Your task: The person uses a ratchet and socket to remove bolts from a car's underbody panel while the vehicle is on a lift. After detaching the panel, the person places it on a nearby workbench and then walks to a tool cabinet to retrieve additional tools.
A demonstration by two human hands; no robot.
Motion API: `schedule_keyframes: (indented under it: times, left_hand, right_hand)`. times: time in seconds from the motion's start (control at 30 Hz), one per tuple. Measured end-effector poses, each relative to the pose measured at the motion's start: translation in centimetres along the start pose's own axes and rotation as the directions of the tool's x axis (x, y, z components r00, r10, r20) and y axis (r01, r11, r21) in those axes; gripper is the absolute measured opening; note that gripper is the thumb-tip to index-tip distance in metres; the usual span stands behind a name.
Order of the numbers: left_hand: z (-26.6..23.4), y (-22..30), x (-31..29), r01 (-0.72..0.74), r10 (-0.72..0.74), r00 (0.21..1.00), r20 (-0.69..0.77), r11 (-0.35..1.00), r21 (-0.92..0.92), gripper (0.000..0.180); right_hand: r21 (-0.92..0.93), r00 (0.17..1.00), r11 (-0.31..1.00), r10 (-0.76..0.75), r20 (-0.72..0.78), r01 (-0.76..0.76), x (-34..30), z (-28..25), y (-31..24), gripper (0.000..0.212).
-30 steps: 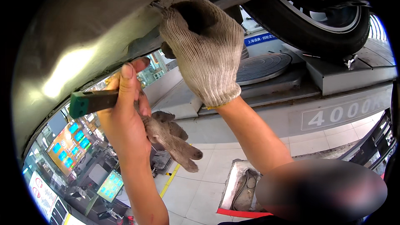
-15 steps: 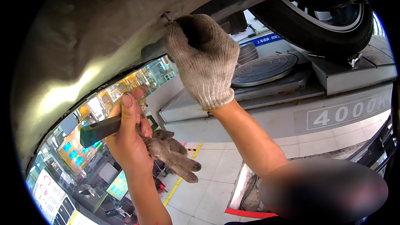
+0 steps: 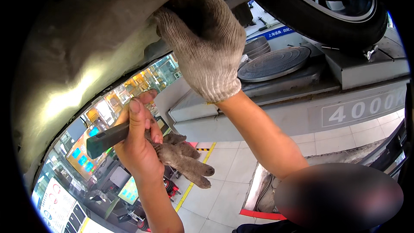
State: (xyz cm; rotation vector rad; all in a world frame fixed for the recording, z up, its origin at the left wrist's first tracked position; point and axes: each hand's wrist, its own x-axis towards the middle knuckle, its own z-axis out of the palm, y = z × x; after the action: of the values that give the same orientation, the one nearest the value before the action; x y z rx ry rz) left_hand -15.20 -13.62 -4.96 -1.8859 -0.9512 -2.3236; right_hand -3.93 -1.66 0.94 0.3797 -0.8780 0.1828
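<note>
My right hand (image 3: 207,43), in a dirty white knitted glove, reaches up to the grey underside panel (image 3: 99,39) of a raised car. Its fingers are curled and closed against the panel, and the glove hides what they pinch. My bare left hand (image 3: 140,146) is lower and to the left, closed around a dark green and black bar that looks like a work light (image 3: 103,140). The same hand also holds a soiled knitted glove (image 3: 183,162), whose fingers hang down to the right. A bright patch of light lies on the panel above the bar.
A car wheel (image 3: 340,34) stands at upper right on a grey lift platform (image 3: 276,121) with a round turntable plate (image 3: 276,64). Below are a tiled floor (image 3: 220,190) and a red-edged pit (image 3: 263,213). Screens and equipment (image 3: 82,151) stand at lower left.
My right hand has moved up and slightly left, covering the small bolt-like fastener that showed at its fingertips. My left hand has shifted slightly right with the bar and glove.
</note>
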Motion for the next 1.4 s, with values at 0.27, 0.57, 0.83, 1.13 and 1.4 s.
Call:
schedule_keyframes:
  times: [0.27,0.57,0.83,1.13,1.4]
  left_hand:
    - [0.1,-0.3,-0.5,0.027,-0.026,0.999,-0.021,0.999,0.036,0.038]
    - [0.9,0.3,-0.6,0.013,-0.016,0.999,0.045,0.998,0.069,0.037]
    - [0.7,0.6,-0.7,0.007,-0.009,0.999,0.039,0.998,0.062,0.039]
    - [0.7,0.2,-1.3,0.088,-0.087,0.996,-0.017,0.994,0.063,0.041]
    - [1.2,1.9,-1.5,0.052,-0.057,0.998,0.025,0.987,0.152,0.043]
  right_hand:
    - [-0.062,0.999,0.997,0.046,-0.016,-0.047,-0.5,-0.9,-0.4,0.016]
    - [-0.046,0.987,0.987,0.151,-0.053,-0.154,-1.0,-0.6,-0.8,0.019]
    - [0.062,0.969,0.976,0.213,-0.126,-0.207,-1.6,0.7,-0.4,0.018]
    - [0.195,0.906,0.905,0.406,-0.123,-0.379,-1.2,1.5,-2.1,0.015]
    - [0.452,0.820,0.750,0.569,-0.065,-0.484,-0.8,1.7,-1.6,0.015]
